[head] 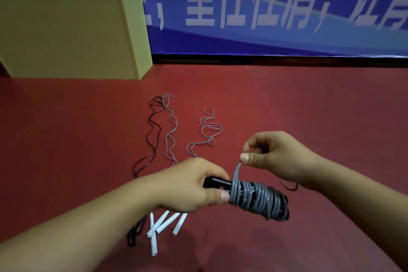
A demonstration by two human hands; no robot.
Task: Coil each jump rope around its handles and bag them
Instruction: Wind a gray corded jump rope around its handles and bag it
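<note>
Two bare hands are working above a red floor (309,106) in the head view. The left hand (189,185) is gripping the black handles (217,183) of one jump rope, with the fingers curled round them and the thumb pressing near the first turns. A grey cord (254,196) is lying in many tight turns around these handles. The right hand (273,154) is pinching the free end of this cord between thumb and forefinger, just above the coil, so the cord is rising from the coil to the fingertips.

On the floor below the left hand, four white handles (163,225) and two black handles (135,232) are lying close together. Their loose cords, one black cord (152,137) and pale cords (171,137), are stretching away from the person in wavy lines. A yellow box (66,35) is standing at the far left, in front of a blue banner (265,17) with white characters.
</note>
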